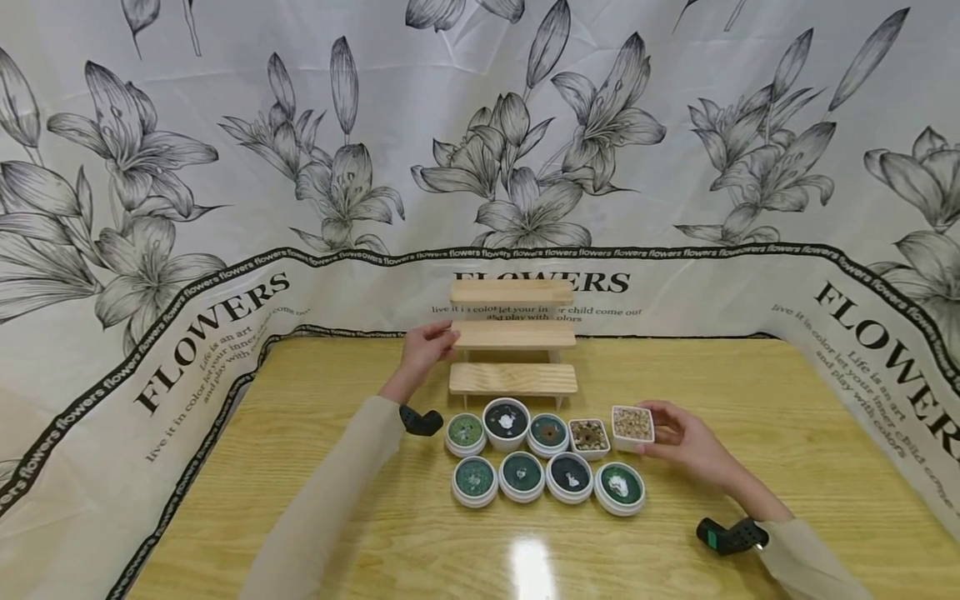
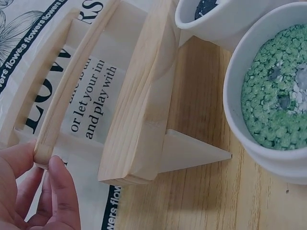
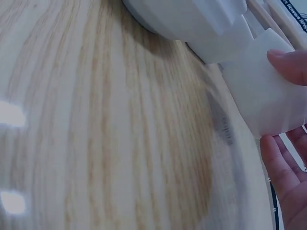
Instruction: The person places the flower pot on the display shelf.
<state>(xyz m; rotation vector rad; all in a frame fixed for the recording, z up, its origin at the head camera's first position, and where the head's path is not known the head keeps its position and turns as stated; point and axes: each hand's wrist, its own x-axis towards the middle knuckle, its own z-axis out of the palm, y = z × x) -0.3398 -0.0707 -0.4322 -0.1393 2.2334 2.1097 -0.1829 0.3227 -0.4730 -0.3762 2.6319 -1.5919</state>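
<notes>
A three-tier display stand with pale wooden boards (image 1: 513, 379) and white supports stands at the back of the table. My left hand (image 1: 423, 350) pinches the left end of its middle board (image 1: 517, 334), thumb and fingertips around the edge in the left wrist view. In my right hand (image 1: 686, 442) is a small square white pot (image 1: 633, 427) filled with pale pebbles. The right wrist view has my thumb on one side of this pot (image 3: 261, 81) and fingers at its base. Directly left of it sits another square pot (image 1: 589, 439) with darker pebbles.
Several round white pots with green or dark filling stand in two rows before the stand, among them a taller one (image 1: 507, 423) and a green one (image 1: 619, 489). A flower-print cloth (image 1: 360, 292) hangs behind the wooden table (image 1: 360, 517).
</notes>
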